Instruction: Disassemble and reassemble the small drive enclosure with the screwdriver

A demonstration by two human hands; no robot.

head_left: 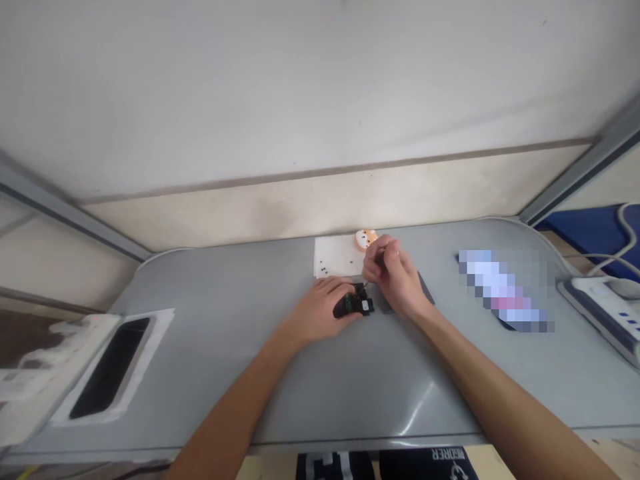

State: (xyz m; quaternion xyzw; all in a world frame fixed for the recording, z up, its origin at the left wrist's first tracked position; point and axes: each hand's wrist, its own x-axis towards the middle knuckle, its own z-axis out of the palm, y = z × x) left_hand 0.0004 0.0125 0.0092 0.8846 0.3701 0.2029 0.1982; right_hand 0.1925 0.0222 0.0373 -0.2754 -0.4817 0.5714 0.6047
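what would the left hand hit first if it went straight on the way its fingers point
The small black device, which the left hand appears to hold by its edges. Past that, the dark grey pad or the right hand might come next, though one view leaves their heights unclear.

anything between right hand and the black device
Nothing visible but the slim dark tool in the bare right hand, its tip pointing at the small black-and-green device that the bare left hand holds.

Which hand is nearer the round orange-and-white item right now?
Right. The right hand is just in front of the orange-and-white item and to its right; the left hand is farther off, nearer the person, holding the black part.
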